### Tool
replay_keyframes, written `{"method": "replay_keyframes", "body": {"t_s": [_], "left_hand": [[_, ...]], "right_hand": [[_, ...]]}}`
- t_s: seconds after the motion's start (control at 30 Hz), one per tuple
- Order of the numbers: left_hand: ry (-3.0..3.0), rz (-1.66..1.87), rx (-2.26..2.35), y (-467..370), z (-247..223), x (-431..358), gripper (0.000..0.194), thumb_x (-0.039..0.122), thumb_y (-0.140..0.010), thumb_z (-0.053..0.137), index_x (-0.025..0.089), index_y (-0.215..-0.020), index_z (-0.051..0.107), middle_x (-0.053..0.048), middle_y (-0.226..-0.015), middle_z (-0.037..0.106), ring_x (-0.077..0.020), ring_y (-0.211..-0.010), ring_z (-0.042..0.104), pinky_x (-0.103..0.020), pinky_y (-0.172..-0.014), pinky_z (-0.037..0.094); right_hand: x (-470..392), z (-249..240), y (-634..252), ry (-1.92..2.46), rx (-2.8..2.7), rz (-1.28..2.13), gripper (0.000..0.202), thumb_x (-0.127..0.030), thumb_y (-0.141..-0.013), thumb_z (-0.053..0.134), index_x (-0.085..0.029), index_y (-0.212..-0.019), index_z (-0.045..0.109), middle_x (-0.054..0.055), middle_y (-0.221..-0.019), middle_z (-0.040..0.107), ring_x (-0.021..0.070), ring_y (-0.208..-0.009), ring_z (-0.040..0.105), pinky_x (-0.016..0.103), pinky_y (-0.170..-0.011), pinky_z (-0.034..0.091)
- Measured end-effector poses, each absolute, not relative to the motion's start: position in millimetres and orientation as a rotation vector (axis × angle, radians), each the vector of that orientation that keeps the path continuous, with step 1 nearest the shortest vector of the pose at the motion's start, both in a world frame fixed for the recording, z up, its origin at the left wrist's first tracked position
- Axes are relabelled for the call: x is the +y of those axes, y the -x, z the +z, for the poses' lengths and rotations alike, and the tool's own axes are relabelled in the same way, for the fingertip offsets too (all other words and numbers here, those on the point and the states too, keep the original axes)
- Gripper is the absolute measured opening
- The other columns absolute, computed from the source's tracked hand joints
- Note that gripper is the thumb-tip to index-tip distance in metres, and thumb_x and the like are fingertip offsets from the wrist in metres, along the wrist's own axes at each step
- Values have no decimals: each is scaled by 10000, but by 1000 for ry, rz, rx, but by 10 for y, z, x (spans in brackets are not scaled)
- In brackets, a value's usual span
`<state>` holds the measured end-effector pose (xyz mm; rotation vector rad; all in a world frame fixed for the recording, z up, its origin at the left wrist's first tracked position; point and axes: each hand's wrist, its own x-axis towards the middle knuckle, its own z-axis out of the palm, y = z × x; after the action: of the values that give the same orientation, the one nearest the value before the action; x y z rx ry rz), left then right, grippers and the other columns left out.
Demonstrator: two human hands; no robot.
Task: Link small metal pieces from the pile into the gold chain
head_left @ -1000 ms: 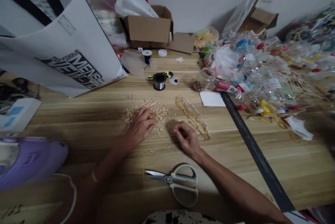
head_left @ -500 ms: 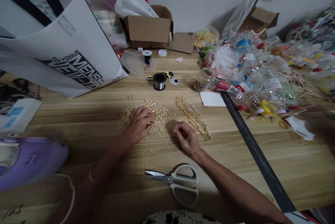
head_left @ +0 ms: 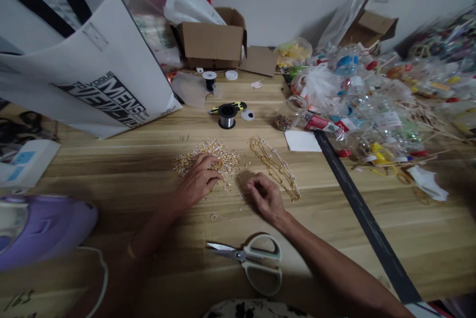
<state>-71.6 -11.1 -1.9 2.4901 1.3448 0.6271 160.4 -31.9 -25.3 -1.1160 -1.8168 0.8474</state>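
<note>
A heap of small gold and silver jewellery pieces (head_left: 223, 157) lies on the wooden table. Over its near edge rests my left hand (head_left: 201, 176), palm down, thumb apart from the bent fingers, fingertips among the pieces. To the right, my right hand (head_left: 265, 194) lies on its side with thumb and forefinger closed together; whatever they pinch is too small to make out. Several gold and silver chains (head_left: 277, 166) are stretched out just beyond it. A short chain with a ring (head_left: 213, 217) lies between me and the heap.
Scissors (head_left: 241, 254) with pale handles lie close to me. Behind the heap stand a wire spool (head_left: 226, 117) and a bead jar (head_left: 292, 113). A large paper bag (head_left: 111, 75) and a purple appliance (head_left: 48, 228) stand left; plastic bottles (head_left: 386, 119) crowd the right.
My left hand has shifted very slightly at the heap, its thumb moving a little to the right. My right hand stays in place.
</note>
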Motion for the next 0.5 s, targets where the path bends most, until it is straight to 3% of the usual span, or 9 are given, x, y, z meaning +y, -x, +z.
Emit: {"method": "replay_keyframes", "body": {"t_s": [0.5], "left_hand": [[-2491, 578, 1410, 800, -2, -87, 142, 157, -795, 593, 185, -710, 702, -78, -1175, 529, -300, -1234, 321, -532, -1038, 322]], "right_hand": [[-321, -231, -1600, 1109, -1811, 856, 138, -240, -872, 513, -180, -753, 549, 9, -694, 542, 133, -628, 486, 246, -570, 375]]}}
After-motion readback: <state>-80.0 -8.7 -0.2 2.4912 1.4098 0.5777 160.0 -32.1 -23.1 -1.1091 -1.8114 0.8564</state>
